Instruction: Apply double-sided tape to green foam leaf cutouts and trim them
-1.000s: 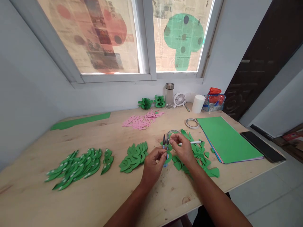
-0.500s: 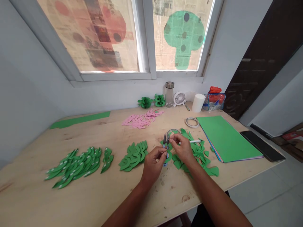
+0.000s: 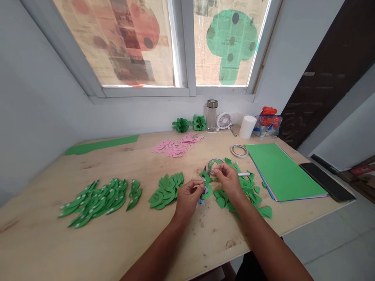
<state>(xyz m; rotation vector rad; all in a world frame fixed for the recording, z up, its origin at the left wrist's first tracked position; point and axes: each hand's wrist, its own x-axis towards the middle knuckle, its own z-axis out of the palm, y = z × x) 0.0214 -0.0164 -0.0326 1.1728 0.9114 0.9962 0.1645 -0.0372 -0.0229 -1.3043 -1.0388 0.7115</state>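
Note:
My left hand (image 3: 189,195) is closed in a pinch on a green paper cutout (image 3: 208,191), most of which shows to the right of the fingertips. Scissors with blue handles (image 3: 201,201) lie under and beside it, partly covered by green paper. My right hand (image 3: 228,177) is closed too, thumb and fingers together in front of a tape roll (image 3: 215,164); anything between them is too small to make out. Left of my left hand sits a stack of green leaf-shaped cutouts (image 3: 166,191). Farther left lie a large pile of green cutouts with white patches (image 3: 99,201) and a smaller pile (image 3: 134,195).
Green scraps (image 3: 252,191) and a white pen (image 3: 244,174) lie by my right forearm. Beyond are pink cutouts (image 3: 175,146), another tape roll (image 3: 239,151), a glass bottle (image 3: 211,117) and a small fan (image 3: 224,121). Coloured sheets (image 3: 284,171) and a black phone (image 3: 326,181) are at the right.
My right hand has moved slightly right, away from the scissors and my left fingertips, widening the gap. The whole view has shifted a little.

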